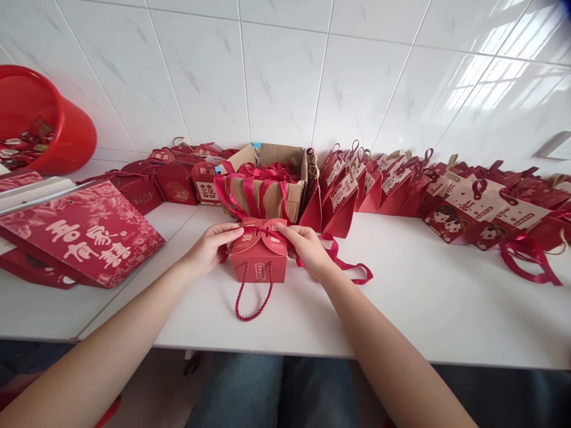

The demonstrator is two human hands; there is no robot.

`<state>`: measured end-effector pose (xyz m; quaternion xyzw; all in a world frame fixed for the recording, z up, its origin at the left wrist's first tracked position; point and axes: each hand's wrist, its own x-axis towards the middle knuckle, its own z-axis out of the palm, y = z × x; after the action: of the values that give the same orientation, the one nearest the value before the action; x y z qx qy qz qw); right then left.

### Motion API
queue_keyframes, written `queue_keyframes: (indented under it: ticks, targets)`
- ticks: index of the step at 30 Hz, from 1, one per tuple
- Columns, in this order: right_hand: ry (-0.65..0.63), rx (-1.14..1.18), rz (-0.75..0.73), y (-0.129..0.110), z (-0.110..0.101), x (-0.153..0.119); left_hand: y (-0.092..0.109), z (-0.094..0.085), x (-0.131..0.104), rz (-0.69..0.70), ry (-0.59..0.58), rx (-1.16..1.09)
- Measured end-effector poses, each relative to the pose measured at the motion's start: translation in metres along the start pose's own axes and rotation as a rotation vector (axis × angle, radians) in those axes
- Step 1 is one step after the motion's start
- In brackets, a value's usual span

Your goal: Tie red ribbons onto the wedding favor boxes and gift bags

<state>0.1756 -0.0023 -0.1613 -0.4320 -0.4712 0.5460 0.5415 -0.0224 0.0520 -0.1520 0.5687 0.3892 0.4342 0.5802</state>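
Observation:
A small red gift box [259, 261] stands upright on the white table, its top flaps folded together and its rope handle hanging forward onto the tabletop. Across the top runs a thin red ribbon [263, 233], crossed or knotted at the middle. My left hand [209, 246] pinches the ribbon at the box's top left corner. At the top right, my right hand [307, 245] has thumb and fingers closed on the ribbon's other side. A loose ribbon tail [352, 270] lies on the table right of the box.
Behind the box sits a cardboard carton [292, 199] of red ribbons. Red boxes [176, 181] line the back left, with triangular ones [341, 202] at the back right. Large printed red boxes [98, 238] and a red bucket [75, 131] stand left. The table's front edge is near.

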Motion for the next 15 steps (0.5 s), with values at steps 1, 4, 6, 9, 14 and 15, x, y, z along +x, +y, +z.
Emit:
queue_keyframes:
  ticks: [1, 4, 6, 9, 14, 15]
  targets:
    - [0.003, -0.004, -0.002, 0.0000, 0.0000, -0.0001, -0.0007, 0.0000, 0.0002, -0.016, -0.017, -0.004]
    - [0.008, -0.011, -0.003, 0.0001, 0.0002, -0.0001, -0.0030, -0.0009, 0.0013, -0.033, -0.033, -0.016]
    - [0.013, -0.014, -0.002, 0.0000, 0.0004, -0.0001, -0.0041, -0.0016, 0.0018, -0.035, -0.035, -0.024]
    - [0.019, -0.026, 0.003, -0.0002, 0.0006, 0.0000, -0.0048, -0.0019, 0.0020, -0.030, -0.038, -0.036]
    - [0.021, -0.034, 0.001, -0.0009, 0.0008, -0.0009, -0.0060, -0.0012, 0.0017, -0.019, -0.016, -0.029]
    - [0.019, -0.034, 0.001, -0.0010, 0.0008, -0.0012, -0.0064, -0.0012, 0.0017, -0.009, 0.003, -0.024]
